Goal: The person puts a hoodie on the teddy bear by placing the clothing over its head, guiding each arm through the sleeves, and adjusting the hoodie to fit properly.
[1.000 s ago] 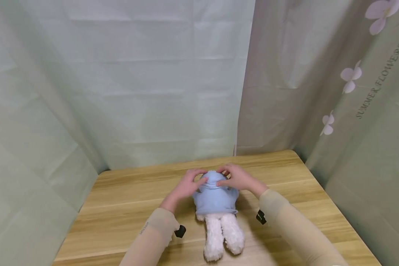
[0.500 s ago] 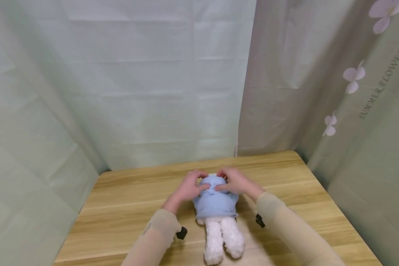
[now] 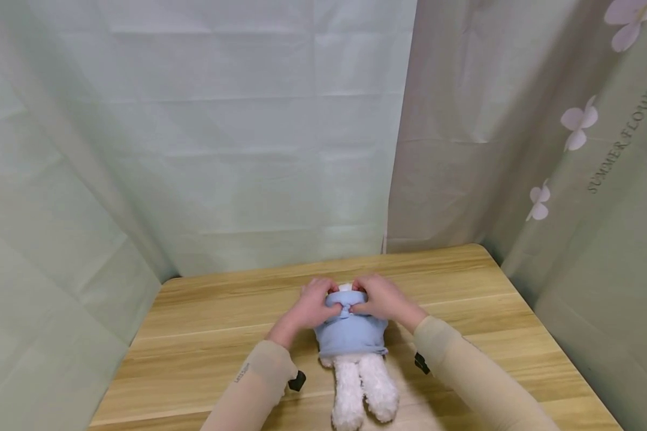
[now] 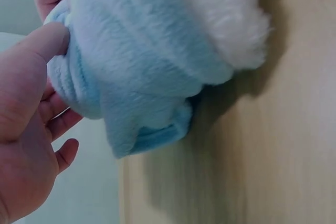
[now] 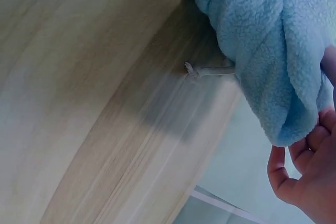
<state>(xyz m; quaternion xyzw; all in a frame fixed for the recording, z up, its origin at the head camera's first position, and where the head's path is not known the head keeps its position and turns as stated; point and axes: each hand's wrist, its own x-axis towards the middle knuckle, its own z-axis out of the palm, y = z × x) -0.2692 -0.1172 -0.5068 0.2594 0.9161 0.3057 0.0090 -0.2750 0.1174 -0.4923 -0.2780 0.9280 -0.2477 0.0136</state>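
Observation:
A white fuzzy plush toy (image 3: 348,386) lies on the wooden table, legs towards me, in a light blue fleece hoodie (image 3: 351,336). My left hand (image 3: 311,306) pinches the bunched hood at the far end, thumb on top and fingers behind. Across from it, my right hand (image 3: 386,298) holds the hood's other side the same way. Between the hands a small patch of white (image 3: 345,287) shows past the hood's edge. In the left wrist view an empty-looking sleeve (image 4: 157,135) hangs beside the thumb. A thin pale cord (image 5: 212,71) sticks out from the fleece in the right wrist view.
The wooden table (image 3: 215,335) reaches back to a pale curtain (image 3: 248,149). Another curtain (image 3: 614,251), printed with flowers and lettering, stands at the right. A black wrist-camera mount (image 3: 298,381) sits under the left sleeve.
Both hands have drawn the hood slightly towards me, and its fabric is more bunched under the thumbs. White now shows at the far end where blue covered it before.

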